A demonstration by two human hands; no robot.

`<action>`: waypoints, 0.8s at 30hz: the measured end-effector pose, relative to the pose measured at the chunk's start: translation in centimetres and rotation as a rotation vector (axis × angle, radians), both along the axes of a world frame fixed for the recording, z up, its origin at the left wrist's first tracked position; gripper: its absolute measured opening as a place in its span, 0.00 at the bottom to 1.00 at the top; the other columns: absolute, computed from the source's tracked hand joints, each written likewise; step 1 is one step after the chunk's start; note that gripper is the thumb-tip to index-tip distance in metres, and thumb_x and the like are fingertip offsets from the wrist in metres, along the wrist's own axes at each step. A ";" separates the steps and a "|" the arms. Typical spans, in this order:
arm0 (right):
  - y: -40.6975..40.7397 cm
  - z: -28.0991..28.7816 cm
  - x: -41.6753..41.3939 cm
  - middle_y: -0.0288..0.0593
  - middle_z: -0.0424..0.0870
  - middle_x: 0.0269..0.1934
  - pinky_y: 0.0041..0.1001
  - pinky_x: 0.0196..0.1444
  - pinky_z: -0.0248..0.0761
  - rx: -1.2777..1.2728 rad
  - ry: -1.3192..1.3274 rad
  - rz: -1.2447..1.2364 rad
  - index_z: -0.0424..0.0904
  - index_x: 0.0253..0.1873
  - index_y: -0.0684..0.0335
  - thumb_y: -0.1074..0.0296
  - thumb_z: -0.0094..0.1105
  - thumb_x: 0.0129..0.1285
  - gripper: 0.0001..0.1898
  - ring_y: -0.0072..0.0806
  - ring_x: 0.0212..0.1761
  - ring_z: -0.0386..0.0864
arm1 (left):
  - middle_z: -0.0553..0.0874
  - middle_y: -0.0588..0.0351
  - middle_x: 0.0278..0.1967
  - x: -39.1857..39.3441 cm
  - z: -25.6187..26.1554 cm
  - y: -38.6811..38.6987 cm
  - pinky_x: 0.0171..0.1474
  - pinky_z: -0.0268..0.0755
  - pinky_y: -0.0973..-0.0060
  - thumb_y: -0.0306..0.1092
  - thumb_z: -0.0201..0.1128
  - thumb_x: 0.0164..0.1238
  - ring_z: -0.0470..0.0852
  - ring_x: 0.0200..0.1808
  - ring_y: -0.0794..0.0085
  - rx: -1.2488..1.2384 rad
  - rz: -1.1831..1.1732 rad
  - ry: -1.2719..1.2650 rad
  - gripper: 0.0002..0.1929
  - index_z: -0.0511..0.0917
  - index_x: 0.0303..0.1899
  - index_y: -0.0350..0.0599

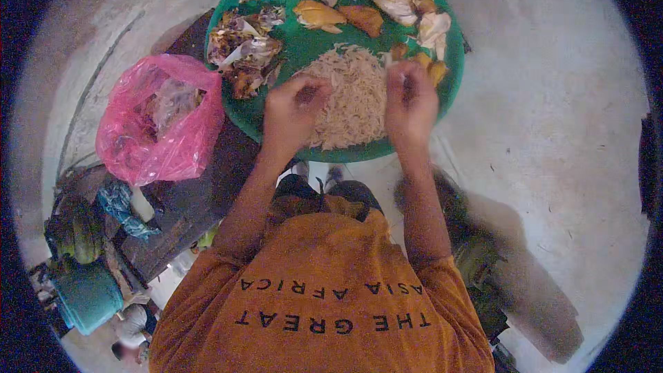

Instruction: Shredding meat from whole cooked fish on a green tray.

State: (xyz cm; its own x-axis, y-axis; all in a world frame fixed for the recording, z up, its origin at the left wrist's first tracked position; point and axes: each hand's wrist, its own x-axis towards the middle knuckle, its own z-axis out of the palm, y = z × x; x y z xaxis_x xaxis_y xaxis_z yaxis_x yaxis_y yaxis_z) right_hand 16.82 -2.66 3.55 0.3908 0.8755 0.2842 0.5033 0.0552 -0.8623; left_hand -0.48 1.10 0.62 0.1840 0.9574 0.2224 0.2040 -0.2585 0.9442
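Observation:
A heap of shredded chicken meat (355,96) lies at the near middle of a round green tray (305,44). Over the heap's left edge is my left hand (292,111), blurred, its fingers curled. My right hand (413,101), also blurred, is at the heap's right edge with bent fingers. Whether either hand holds a shred cannot be told. Chicken bones and carcass pieces (246,49) are piled on the tray's left side. Larger chicken pieces (396,8), some with browned skin, lie along the far and right parts, and a yellowish piece (318,14) is near the middle.
Left of the tray, an open pink plastic bag (160,119) with contents stands on a dark surface (181,207). Beyond it lie a blue plastic wrapper (124,210), green vegetables (80,230) and a turquoise container (85,295). A pale floor (544,88) extends to the right.

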 end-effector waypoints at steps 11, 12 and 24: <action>-0.9 -3.2 0.8 0.52 0.82 0.45 0.31 0.46 0.72 -0.162 0.715 0.145 0.74 0.53 0.68 0.71 0.50 0.64 0.14 0.40 0.46 0.80 | 0.83 0.52 0.28 0.4 -1.3 -1.7 0.33 0.73 0.69 0.28 0.63 0.61 0.82 0.29 0.67 -0.170 -0.068 -0.033 0.06 0.78 0.35 0.36; -0.9 -3.7 0.4 0.48 0.82 0.46 0.29 0.47 0.71 -0.070 0.830 0.209 0.72 0.54 0.68 0.69 0.48 0.66 0.15 0.37 0.47 0.79 | 0.83 0.51 0.28 1.4 -0.7 -2.1 0.35 0.74 0.70 0.28 0.63 0.61 0.83 0.30 0.67 -0.174 -0.081 -0.010 0.06 0.78 0.36 0.37; -2.2 -1.6 -4.0 0.52 0.73 0.57 0.31 0.62 0.62 0.031 0.796 0.236 0.65 0.60 0.71 0.61 0.40 0.73 0.20 0.35 0.60 0.70 | 0.84 0.54 0.27 1.7 -0.2 -2.1 0.33 0.75 0.75 0.29 0.63 0.62 0.83 0.28 0.72 -0.225 -0.027 0.095 0.06 0.80 0.38 0.38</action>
